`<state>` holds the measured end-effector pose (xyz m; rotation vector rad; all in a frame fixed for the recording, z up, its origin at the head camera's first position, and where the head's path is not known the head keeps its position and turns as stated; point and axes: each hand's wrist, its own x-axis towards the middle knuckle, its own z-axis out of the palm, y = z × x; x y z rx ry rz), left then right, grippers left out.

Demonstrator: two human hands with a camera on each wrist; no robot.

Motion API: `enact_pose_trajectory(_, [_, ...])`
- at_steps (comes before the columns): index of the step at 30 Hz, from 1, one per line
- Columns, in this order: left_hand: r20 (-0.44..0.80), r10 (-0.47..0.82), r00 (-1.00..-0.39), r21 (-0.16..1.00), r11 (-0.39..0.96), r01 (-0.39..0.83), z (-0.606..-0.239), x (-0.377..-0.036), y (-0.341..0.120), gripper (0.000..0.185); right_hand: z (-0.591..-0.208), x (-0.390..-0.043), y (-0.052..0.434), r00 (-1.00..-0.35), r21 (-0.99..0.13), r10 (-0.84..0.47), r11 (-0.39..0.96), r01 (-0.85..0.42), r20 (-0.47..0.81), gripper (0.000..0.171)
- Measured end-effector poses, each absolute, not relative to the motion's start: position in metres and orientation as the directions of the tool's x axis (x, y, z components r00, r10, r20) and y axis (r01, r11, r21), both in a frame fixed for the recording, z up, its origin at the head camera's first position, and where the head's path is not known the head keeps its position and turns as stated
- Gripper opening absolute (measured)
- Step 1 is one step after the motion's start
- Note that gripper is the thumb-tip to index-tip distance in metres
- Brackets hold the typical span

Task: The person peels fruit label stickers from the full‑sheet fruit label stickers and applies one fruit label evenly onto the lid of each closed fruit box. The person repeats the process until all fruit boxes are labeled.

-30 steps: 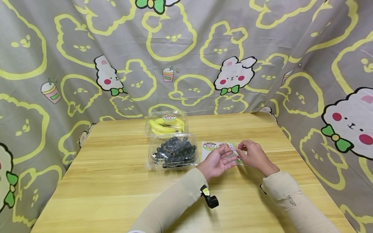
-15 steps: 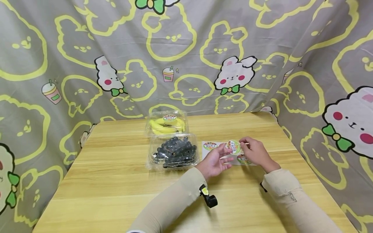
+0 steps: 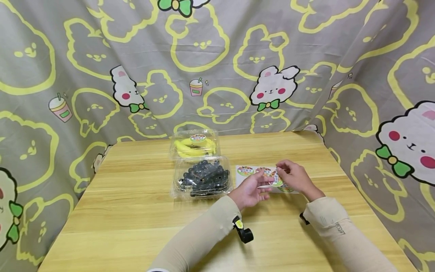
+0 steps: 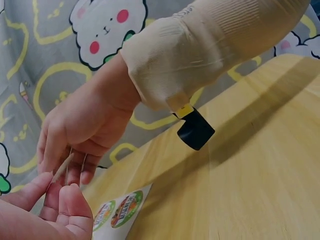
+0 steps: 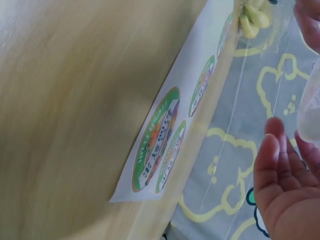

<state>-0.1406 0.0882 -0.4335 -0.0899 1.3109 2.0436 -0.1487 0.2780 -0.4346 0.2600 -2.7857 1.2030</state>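
While my right hand (image 3: pixel 295 177) pinches a round fruit sticker (image 3: pixel 275 177) by its edge, just above the sticker sheet (image 3: pixel 249 176), my left hand (image 3: pixel 249 190) waits beside it, palm up, with relaxed fingers that grip nothing. From the left wrist view, the sticker shows only as a thin edge between my right fingertips, so it seems fully peeled off the backing and free in the air. The sheet lies flat on the wooden table (image 3: pixel 129 211), with more round stickers on it; two of them show plainly beside the table edge in the right wrist view.

As I judge it, the work is about half done. At the back, the clear clamshell box of bananas (image 3: pixel 195 144) is closed and already carries a round sticker on its lid. Touching its near side, the clear clamshell box of dark grapes (image 3: pixel 203 177) is closed too, but I can see no sticker on its lid. The peeled sticker is not yet on any box; pressing it onto the grape box, which stands just left of my hands, looks like what is left.
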Motion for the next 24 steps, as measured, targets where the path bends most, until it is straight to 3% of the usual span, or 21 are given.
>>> enact_pose_trajectory(13, [-0.421, 0.496, -0.759, 0.767, -0.253, -0.59, -0.4354, -0.1392, 0.0872, 0.051, -0.4326, -0.148, 0.2767, -0.986, -0.726, -0.119, 0.668, -0.165, 0.115, 0.016])
enact_pose_trajectory(24, [-0.441, 0.417, -0.795, 0.741, -0.331, -0.585, -0.4337, -0.14, 0.0875, 0.04, -0.4321, -0.1491, 0.2734, -0.986, -0.752, -0.054, 0.64, -0.156, 0.158, 0.012])
